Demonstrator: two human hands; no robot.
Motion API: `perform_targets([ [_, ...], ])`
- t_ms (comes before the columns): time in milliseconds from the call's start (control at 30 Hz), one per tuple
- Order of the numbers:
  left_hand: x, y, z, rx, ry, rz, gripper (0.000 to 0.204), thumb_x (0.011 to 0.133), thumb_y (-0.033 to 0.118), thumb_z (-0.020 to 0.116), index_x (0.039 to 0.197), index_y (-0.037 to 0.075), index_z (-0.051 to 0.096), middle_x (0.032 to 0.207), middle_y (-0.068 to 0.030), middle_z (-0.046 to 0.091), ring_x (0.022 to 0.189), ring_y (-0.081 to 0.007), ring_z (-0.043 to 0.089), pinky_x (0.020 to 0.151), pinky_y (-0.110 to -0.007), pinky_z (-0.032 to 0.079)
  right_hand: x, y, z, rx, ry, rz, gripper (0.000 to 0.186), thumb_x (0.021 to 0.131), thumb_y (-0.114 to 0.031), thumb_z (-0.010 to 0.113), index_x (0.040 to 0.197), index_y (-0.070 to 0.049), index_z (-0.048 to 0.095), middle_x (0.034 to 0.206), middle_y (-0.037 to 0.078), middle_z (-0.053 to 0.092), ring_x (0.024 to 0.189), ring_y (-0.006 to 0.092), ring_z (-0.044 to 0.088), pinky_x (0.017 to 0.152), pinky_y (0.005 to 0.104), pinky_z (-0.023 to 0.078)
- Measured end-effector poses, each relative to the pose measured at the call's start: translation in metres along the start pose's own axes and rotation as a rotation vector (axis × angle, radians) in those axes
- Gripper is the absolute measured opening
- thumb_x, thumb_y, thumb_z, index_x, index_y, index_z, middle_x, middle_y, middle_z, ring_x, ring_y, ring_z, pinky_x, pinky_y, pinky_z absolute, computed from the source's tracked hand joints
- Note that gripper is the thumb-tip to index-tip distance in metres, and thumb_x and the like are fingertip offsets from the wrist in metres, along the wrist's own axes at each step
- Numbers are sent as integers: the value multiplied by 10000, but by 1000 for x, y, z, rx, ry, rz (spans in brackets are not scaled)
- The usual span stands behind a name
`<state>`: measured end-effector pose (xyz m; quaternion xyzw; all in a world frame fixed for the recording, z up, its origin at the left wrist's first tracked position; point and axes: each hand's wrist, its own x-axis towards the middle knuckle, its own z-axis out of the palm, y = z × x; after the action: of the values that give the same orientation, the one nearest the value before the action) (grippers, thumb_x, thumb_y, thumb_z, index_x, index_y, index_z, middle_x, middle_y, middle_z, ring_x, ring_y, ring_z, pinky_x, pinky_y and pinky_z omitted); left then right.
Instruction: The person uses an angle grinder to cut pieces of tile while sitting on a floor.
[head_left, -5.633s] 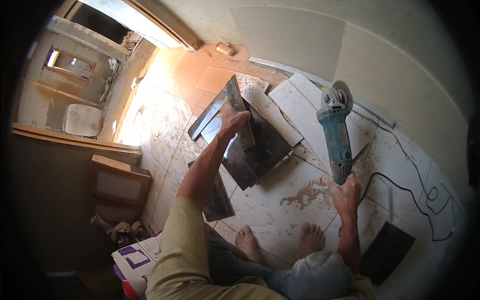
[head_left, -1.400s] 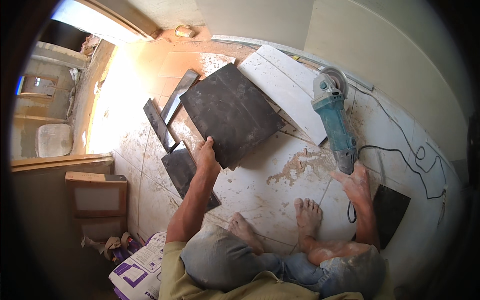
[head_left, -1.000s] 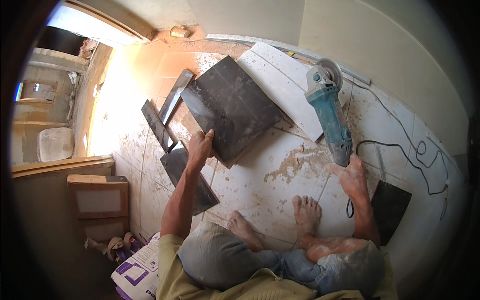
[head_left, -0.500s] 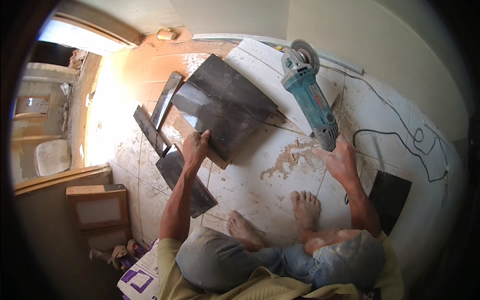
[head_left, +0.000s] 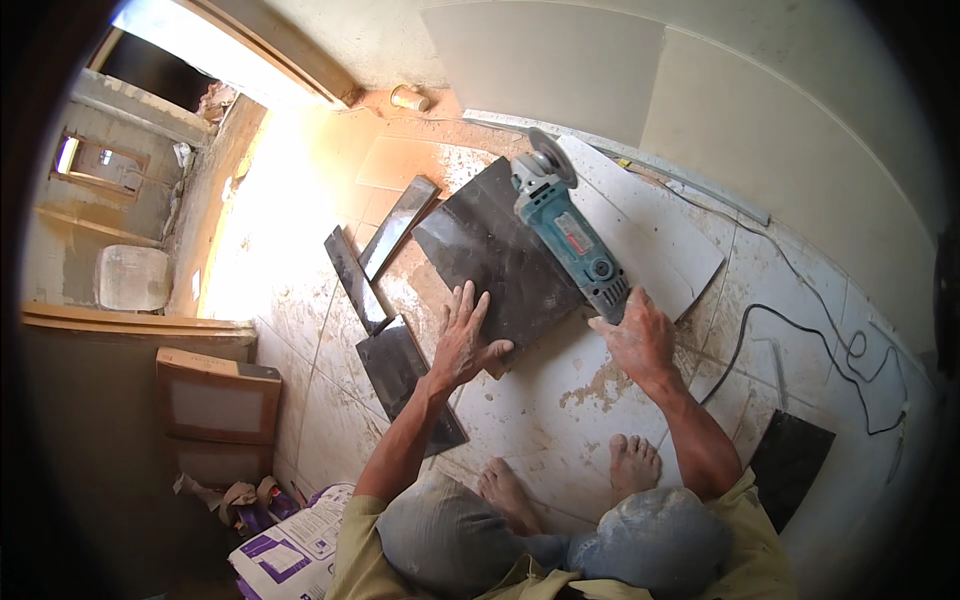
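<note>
My right hand (head_left: pixel 640 342) is closed around the rear end of a teal angle grinder (head_left: pixel 575 245), whose round cutting disc (head_left: pixel 552 160) points away from me. The grinder's body overlaps the right part of a large dark square tile (head_left: pixel 490 240); whether it touches the tile I cannot tell. Fingers spread, my left hand (head_left: pixel 463 342) lies on the tile's near left corner with the thumb out to the right. A bit of brown support (head_left: pixel 498 368) shows under the tile's near edge. The underside of the grinder is hidden.
Narrow dark strips (head_left: pixel 400 225) and a cut dark tile piece (head_left: pixel 405 375) lie on the left. A white tile (head_left: pixel 660 225) is behind the grinder. The black cord (head_left: pixel 790 315) curls on the right, near another dark piece (head_left: pixel 792 465). Cardboard boxes (head_left: pixel 220 400) stand left.
The grinder has moved left, from over the white tile to over the dark one. My left hand has gone from gripping the tile's edge to lying spread on top. The view has shifted.
</note>
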<state>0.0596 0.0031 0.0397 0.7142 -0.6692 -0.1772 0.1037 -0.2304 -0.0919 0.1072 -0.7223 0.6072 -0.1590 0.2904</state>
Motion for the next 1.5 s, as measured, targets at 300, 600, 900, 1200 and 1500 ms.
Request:
perform_targets([
  [300,4,-11,-18,62,-194,186,1195,601,608,790,1539,96,254,1609,-230,118,1495,-405,87,1202,-527,123,40,-63,72,3,-121,-89,521,784,-337,794,1010,18,488,965,224,635,830,392,691,710,467,577],
  [600,2,3,-14,49,-145,118,1084,652,510,806,1523,108,300,1604,-228,145,1487,-413,129,1186,-561,141,45,-72,93,15,-147,-104,489,799,-304,783,1000,24,481,938,231,633,814,390,693,693,464,578],
  [900,9,1,-7,-61,-129,22,1247,663,734,693,1530,-8,190,1597,-284,81,1496,-414,44,1191,-556,80,56,-65,96,-102,-69,-208,467,806,-337,774,975,1,498,886,159,626,744,289,715,609,359,603],
  [1200,14,3,-12,-79,-140,-16,1291,597,707,769,1519,-17,230,1591,-305,64,1478,-474,42,1189,-539,118,64,-72,104,-80,-96,-205,454,823,-341,753,993,-3,501,900,156,630,758,290,718,623,359,606],
  [1500,17,12,-18,-38,-167,-65,1272,576,576,862,1513,-27,249,1591,-299,82,1485,-450,54,1192,-510,171,67,-75,107,-91,-112,-185,454,819,-338,758,998,-8,504,914,157,636,773,294,720,641,362,606],
])
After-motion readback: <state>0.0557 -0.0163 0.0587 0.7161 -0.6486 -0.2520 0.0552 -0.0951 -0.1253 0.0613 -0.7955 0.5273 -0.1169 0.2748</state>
